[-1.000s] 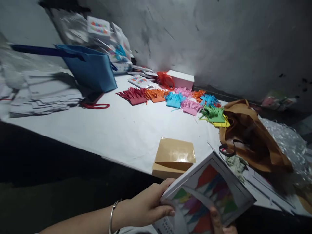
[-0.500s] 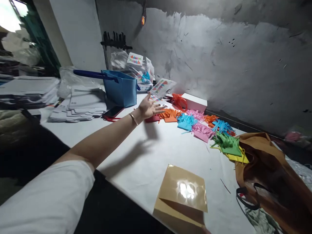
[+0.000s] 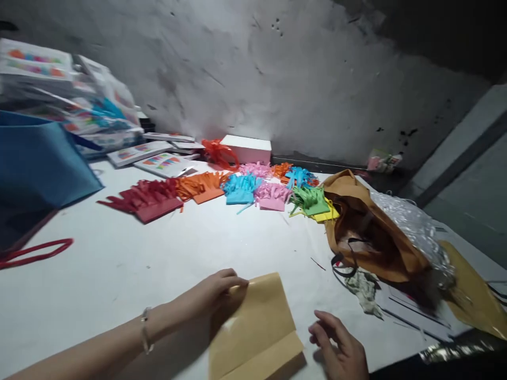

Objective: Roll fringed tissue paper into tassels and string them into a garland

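Note:
A brown paper envelope with a glossy surface lies near the front of the white table, its lower part folded. My left hand, a bracelet at its wrist, pinches the envelope's upper left edge. To the right of the envelope, my right hand holds nothing, its fingers loosely bent and apart, not touching the paper. Beyond the hands lies a row of coloured paper tassels: red, orange, blue, pink and green.
A blue bag stands at the left, with a red cord by it. Flat boxes with printed pictures and a white box are at the back wall. A brown bag and a crumpled cloth lie right.
My left hand has come back from the far left, where it was spread near a printed box in mid-air, and now grips the envelope. The view has swung right; the right hand has come into sight.

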`<state>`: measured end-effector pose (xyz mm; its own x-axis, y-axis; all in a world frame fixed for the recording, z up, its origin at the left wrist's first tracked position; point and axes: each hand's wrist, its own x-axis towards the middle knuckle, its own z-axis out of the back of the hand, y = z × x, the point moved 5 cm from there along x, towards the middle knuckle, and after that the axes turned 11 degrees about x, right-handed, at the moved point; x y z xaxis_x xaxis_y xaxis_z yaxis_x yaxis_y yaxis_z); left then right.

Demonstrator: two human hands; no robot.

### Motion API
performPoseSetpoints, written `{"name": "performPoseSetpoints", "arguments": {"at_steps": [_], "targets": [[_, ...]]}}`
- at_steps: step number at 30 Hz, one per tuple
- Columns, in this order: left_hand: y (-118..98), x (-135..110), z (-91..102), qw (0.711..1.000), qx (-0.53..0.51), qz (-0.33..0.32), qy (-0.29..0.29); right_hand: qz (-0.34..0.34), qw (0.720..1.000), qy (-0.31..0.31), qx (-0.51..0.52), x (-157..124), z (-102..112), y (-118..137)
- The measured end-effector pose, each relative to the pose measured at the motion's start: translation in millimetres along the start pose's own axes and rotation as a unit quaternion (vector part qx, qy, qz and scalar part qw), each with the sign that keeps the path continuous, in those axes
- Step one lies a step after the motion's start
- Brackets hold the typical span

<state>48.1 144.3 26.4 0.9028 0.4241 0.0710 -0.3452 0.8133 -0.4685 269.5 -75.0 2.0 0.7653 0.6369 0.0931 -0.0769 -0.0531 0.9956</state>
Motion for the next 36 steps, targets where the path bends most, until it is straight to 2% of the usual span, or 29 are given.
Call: {"name": "performPoseSetpoints", "arguments": {"at_steps": [2,4,6,8,10,12,14,16,18,20,23,27,30,33,36], "targets": [[26.5,-4.8,25.3,0.998,-0.06,0.028,0.013,0.018,0.998,0.055,-0.021,12.4,-4.4,6.9],[68.1,-18.7,59.0,0.993,-0.078,0.088,0.009,0.041,0.988,0.122,-0.084,29.7,-6.5,16.1],[119.5,-37.6,97.7,0.984,-0.05,0.17,-0.031,0.083,0.965,0.176,-0.177,54.3,-8.8,27.5],[162.5,-51.9,133.1,0.976,0.02,0.207,-0.073,0.126,0.938,0.198,-0.255,88.7,-14.1,38.2],[184.2,-54.7,163.8,0.955,0.123,0.214,-0.164,0.146,0.923,0.207,-0.29,132.6,-25.4,44.3],[179.3,-38.9,175.1,0.944,0.165,0.199,-0.207,0.158,0.904,0.215,-0.334,182.5,-42.8,45.1],[150.4,-2.4,166.4,0.957,0.145,0.155,-0.197,0.165,0.883,0.211,-0.384,234.5,-61.2,42.7],[105.8,49.7,143.2,0.976,0.13,0.076,-0.158,0.164,0.863,0.202,-0.434,283.6,-76.3,39.1],[59.9,108.6,111.2,0.986,0.131,-0.015,-0.107,0.162,0.841,0.201,-0.476,324.4,-85.5,35.6],[23.7,167.1,77.2,0.982,0.154,-0.086,-0.071,0.164,0.82,0.205,-0.509,353.8,-86.2,32.8],[-6.9,246.9,31.2,0.974,0.188,-0.115,-0.055,0.181,0.793,0.207,-0.544,373.7,-72.3,29.6],[-22.2,329.4,-7.9,0.965,0.222,-0.103,-0.098,0.241,0.754,0.226,-0.567,361.0,-49.1,23.5],[-17.0,370.6,-21.7,0.957,0.252,-0.094,-0.108,0.288,0.721,0.254,-0.577,343.4,-47.0,16.0],[-0.9,389.6,-22.0,0.951,0.275,-0.102,-0.098,0.318,0.695,0.262,-0.589,336.3,-57.5,8.1],[22.5,384.8,-0.1,0.942,0.3,-0.104,-0.11,0.331,0.684,0.258,-0.597,338.4,-66.2,3.2]]}}
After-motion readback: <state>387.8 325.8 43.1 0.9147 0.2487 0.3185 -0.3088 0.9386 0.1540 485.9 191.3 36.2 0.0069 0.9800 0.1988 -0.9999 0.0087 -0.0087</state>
